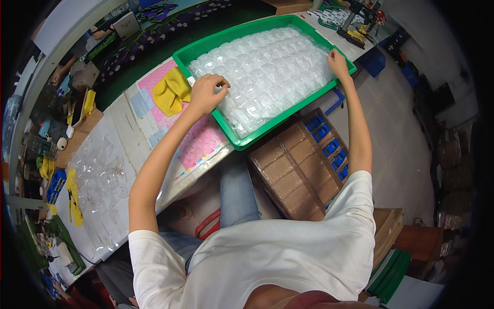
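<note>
Plastic wrap (100,167) lay crumpled far left, then came a yellow cloth (171,93) beside the green tray (182,55)! My left hand (207,93) curled at its left rim, gripping what, I couldn't tell. Clear packs (262,72) filled the tray; I seemed to be settling them, work for light fingers. Below, a brown carton (280,177) crowded my knee (239,193). Right hand (337,64): fingertips together at the right end, hold unclear.
</note>
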A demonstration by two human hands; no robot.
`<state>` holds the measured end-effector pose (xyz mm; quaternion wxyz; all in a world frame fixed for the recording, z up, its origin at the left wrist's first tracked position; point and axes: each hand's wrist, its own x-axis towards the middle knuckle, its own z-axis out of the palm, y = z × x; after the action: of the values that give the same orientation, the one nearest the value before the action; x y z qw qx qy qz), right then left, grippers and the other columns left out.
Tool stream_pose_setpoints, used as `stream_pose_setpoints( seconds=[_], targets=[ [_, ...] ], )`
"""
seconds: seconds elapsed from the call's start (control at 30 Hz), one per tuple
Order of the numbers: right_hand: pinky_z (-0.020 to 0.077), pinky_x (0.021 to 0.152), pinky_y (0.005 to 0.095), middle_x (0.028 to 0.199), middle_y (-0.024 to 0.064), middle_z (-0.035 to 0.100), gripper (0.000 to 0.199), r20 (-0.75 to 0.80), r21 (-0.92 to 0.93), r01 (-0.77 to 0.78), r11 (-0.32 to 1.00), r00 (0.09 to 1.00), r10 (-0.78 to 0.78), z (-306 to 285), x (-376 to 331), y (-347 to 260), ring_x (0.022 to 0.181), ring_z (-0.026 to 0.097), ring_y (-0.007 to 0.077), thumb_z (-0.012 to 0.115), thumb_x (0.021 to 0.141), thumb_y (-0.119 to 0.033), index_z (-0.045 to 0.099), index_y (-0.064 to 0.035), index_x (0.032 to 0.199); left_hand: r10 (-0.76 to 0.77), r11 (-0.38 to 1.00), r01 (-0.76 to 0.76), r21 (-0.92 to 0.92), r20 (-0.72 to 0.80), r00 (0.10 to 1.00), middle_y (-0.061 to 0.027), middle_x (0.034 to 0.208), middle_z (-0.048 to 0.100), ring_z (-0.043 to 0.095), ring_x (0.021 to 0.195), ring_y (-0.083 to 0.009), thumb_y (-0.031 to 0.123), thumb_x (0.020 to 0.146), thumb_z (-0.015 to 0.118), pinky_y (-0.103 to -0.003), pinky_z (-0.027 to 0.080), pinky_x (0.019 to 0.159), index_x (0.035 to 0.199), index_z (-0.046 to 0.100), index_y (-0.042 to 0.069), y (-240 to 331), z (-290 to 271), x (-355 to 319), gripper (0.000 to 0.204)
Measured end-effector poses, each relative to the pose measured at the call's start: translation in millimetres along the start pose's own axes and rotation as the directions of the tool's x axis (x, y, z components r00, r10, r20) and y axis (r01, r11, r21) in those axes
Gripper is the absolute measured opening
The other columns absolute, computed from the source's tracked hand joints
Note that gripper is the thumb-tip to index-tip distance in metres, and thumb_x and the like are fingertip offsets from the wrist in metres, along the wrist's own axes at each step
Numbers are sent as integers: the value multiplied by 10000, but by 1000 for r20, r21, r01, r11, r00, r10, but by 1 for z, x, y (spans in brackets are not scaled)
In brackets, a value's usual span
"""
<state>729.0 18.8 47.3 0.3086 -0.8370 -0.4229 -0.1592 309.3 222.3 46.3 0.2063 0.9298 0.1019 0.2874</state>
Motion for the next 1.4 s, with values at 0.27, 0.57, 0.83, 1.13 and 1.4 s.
stream_pose_setpoints(
  seconds=[0.27, 0.57, 0.83, 1.13, 1.4],
  targets=[
    [429, 621, 431, 744, 186, 577, 172, -65, -41, 74, 996, 995, -76, -7, -15, -46, 732, 556, 371, 486, 761, -195, 486, -50, 853, -5, 1000, 5, 12, -5, 1000, -67, 739, 594, 530, 734, -233, 192, 726, 499, -337, 409, 708, 744, 613, 66, -3, -2, -3, 171],
    [424, 558, 424, 720, 159, 580, 123, -139, -161, 251, 955, 952, -274, -6, -28, -80, 656, 562, 345, 492, 766, -148, 480, -43, 830, 2, 1000, -2, 14, -8, 1000, -64, 737, 596, 532, 728, -231, 197, 726, 499, -338, 412, 702, 744, 616, 70, -3, 0, -3, 174],
    [414, 529, 422, 611, 164, 535, 90, -202, -188, 429, 884, 864, -462, -4, -45, -118, 563, 533, 338, 530, 712, -85, 473, -30, 753, 30, 999, -31, -14, -76, 997, -73, 680, 587, 539, 681, -246, 210, 694, 507, -357, 420, 656, 688, 615, 73, -4, 2, -3, 175],
    [402, 568, 408, 641, 147, 540, 86, -161, -34, 450, 892, 878, -450, 2, -85, -156, 601, 531, 320, 524, 730, -67, 485, -26, 794, 28, 1000, -28, -8, -17, 999, -82, 708, 600, 564, 703, -232, 218, 712, 527, -339, 436, 664, 735, 615, 55, -7, 3, 0, 187],
    [400, 635, 429, 730, 180, 539, 97, -140, 165, 328, 930, 941, -307, 8, -110, -180, 710, 522, 352, 508, 748, -59, 479, 2, 818, -150, 931, 122, -345, -55, 987, -125, 853, 606, 578, 753, -206, 295, 807, 537, -282, 449, 691, 934, 573, -10, -10, 26, 89, 332]
  ],
)
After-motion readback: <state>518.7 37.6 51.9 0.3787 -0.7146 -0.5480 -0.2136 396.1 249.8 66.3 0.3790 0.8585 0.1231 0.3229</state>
